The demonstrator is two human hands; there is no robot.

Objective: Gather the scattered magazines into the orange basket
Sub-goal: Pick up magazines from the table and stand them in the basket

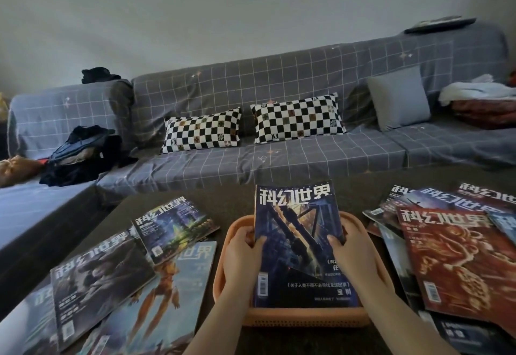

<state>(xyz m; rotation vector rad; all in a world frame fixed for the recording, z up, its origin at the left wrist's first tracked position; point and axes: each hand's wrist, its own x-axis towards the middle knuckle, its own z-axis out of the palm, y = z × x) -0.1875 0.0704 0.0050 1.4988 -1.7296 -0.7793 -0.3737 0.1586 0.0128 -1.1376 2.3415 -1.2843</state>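
We grip the magazine (pixel 298 243) by both edges, left hand (pixel 243 254) and right hand (pixel 354 257) curled; tilted, it may jam on the basket (pixel 223 279) rim.

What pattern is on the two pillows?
Black-and-white checks on both pillows, seen in the head view.

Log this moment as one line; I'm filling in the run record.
phase: placing | left hand and right hand: grip blue magazine edges | magazine: tilted in orange basket | remaining: magazines scattered both sides
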